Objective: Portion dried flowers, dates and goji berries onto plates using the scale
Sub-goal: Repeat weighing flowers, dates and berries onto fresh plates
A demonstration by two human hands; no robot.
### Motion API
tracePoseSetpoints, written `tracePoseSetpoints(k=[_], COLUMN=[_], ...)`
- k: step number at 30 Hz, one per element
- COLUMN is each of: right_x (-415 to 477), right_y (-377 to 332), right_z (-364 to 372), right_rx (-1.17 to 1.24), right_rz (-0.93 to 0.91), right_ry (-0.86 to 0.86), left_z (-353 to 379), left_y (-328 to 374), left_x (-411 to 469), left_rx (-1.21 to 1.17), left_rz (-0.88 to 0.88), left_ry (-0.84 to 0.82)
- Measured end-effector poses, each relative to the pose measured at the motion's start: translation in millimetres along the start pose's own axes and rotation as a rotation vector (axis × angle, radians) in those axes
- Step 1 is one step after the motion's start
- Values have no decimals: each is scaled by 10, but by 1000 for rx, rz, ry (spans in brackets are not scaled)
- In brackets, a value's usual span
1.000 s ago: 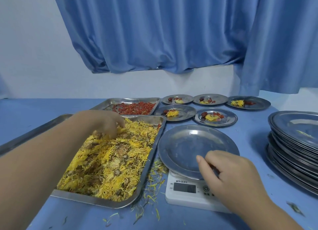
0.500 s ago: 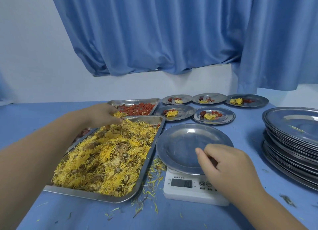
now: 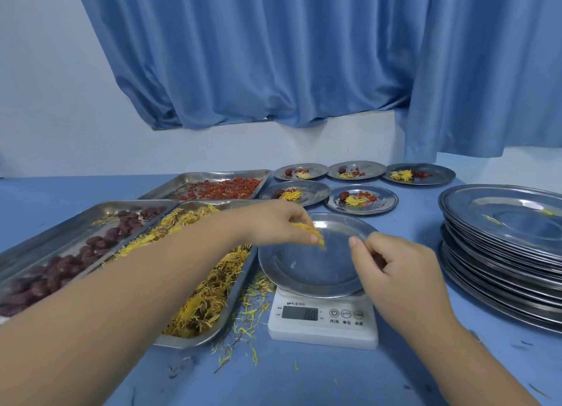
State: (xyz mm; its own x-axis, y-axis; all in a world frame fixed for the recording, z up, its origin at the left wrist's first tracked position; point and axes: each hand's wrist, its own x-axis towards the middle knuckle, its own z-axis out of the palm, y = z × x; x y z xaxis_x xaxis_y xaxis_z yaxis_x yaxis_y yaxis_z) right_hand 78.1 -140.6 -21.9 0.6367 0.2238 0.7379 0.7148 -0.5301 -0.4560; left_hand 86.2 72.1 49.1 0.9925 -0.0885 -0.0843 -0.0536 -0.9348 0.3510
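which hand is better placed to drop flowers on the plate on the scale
Left. The left hand pinches a tuft of dried flowers right over the plate on the scale. The right hand sits at the plate's right rim, with no flowers visible in it.

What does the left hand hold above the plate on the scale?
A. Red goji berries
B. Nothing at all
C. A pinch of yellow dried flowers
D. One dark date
C: the left hand pinches yellow dried flowers in its fingertips, just above the bare plate that sits on the scale.
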Motion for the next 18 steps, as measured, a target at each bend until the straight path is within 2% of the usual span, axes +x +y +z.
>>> tracePoseSetpoints(k=[4, 8, 12, 18], right_x=[5, 2, -13, -29], right_y=[-4, -11, -14, -23], right_z=[-4, 9, 22, 62], right_rx=[19, 37, 52, 46], right_rz=[-20, -26, -34, -55], right_ry=[-2, -23, -44, -71], left_z=[53, -71, -283, -471], left_y=[-33, -240, -625, -1093], left_x=[18, -81, -237, -485], left_rx=[-37, -136, 59, 244], left_rz=[5, 1, -112, -265], left_ry=[-8, 111, 233, 228])
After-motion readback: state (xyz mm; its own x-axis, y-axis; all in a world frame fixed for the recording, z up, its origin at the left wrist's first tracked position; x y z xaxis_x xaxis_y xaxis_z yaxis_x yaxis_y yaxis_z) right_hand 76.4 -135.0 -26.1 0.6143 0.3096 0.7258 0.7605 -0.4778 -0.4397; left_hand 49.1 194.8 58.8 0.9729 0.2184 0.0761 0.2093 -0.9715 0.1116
